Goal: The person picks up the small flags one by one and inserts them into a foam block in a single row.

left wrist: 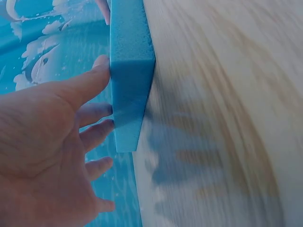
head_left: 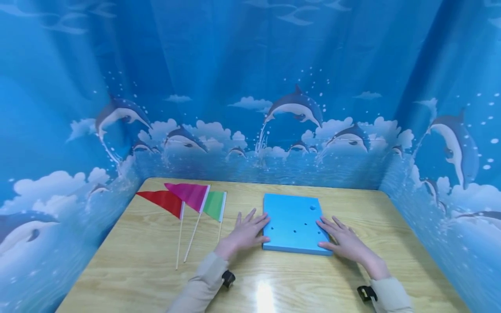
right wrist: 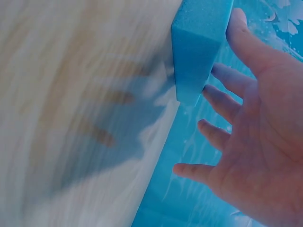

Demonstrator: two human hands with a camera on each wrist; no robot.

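Observation:
A blue foam block, flat and squarish with several small holes in its top, lies on the wooden table. My left hand is at its left side, fingers spread and mostly straight, with thumb and fingertips on the upper edge. On the opposite side my right hand touches the right edge the same way, its fingers also spread. Both wrist views show the thumb and some fingers along the block's upper edge, while the other fingers reach past it. Neither hand curls round the block.
Left of the block lie three pennant flags on thin sticks: a red flag, a magenta flag and a green flag. The wooden table is bounded by a blue dolphin-print curtain at the back and sides.

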